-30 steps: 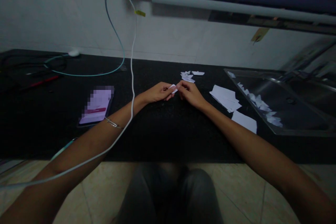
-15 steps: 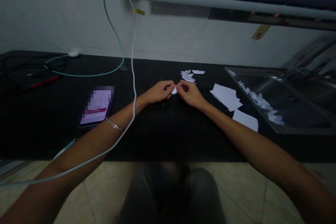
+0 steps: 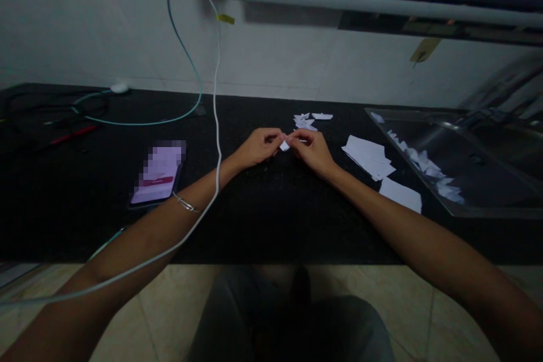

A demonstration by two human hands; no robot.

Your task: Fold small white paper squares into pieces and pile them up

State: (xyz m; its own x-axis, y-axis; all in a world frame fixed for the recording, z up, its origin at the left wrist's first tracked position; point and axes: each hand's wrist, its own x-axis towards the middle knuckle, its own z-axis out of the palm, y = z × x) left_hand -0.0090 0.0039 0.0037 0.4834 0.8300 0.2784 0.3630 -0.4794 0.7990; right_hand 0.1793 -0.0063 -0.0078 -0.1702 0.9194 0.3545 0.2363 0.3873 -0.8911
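Observation:
Between my fingertips is a small piece of folded white paper [image 3: 284,146], held just above the black counter [image 3: 271,209]. My left hand [image 3: 262,146] pinches it from the left, thumb against the fingers. From the right, my right hand [image 3: 311,150] grips the same piece in a pinch. The fingers cover part of it, so its full folded shape is hidden. Just beyond my right hand lie several small folded paper boats [image 3: 303,121]. A stack of white paper sheets [image 3: 369,155] rests to the right, with another sheet [image 3: 401,194] nearer my right forearm.
More folded paper pieces [image 3: 426,164] line the left rim of the metal sink [image 3: 487,192]. On the left lies a phone [image 3: 156,172] with its screen lit. A white cable [image 3: 217,141] hangs across my left forearm. Dark cords and a red-handled tool [image 3: 74,134] sit far left.
Both hands stay pinched on the paper, with a slight shift of fingers around it. The view has moved a little, and my right knee has swung outward to the right.

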